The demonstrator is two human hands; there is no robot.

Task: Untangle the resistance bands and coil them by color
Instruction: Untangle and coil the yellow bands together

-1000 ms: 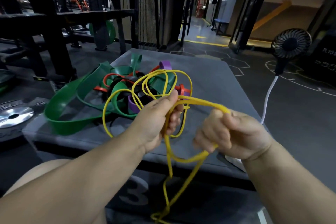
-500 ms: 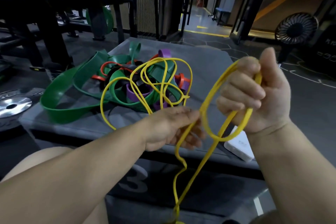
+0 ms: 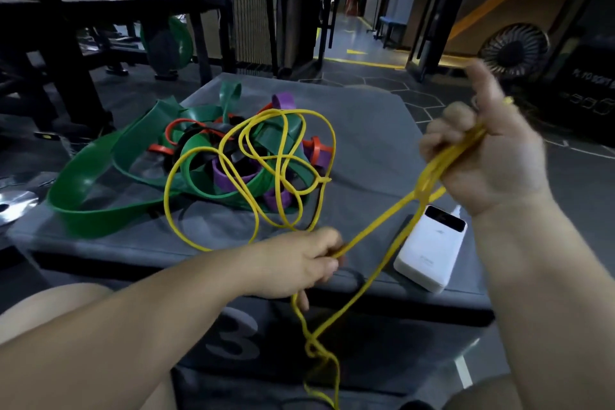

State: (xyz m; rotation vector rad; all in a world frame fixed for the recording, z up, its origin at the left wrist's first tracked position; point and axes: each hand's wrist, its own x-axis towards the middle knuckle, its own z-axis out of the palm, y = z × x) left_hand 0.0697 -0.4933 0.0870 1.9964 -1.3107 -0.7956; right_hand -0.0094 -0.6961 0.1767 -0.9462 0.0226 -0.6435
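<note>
A thin yellow band (image 3: 283,150) loops over a tangled heap on a grey padded box (image 3: 369,130). The heap holds a wide green band (image 3: 96,176), purple bands (image 3: 233,178), orange-red bands (image 3: 173,131) and a black band (image 3: 196,135). My right hand (image 3: 492,156) is raised at the right and grips several yellow strands in curled fingers, thumb up. My left hand (image 3: 299,263) pinches yellow strands at the box's near edge. Taut strands run between the two hands. More yellow band hangs knotted below the left hand, in front of the box.
A white power bank (image 3: 429,250) lies on the box's near right corner. A small black fan (image 3: 512,50) stands behind my right hand. Black racks and a green weight plate (image 3: 179,40) stand at the back left. A silver plate (image 3: 13,203) lies on the floor at left.
My right hand has lifted up and to the right, pulling the yellow strands taut. My left hand has dropped toward the box's near edge. The power bank is uncovered now.
</note>
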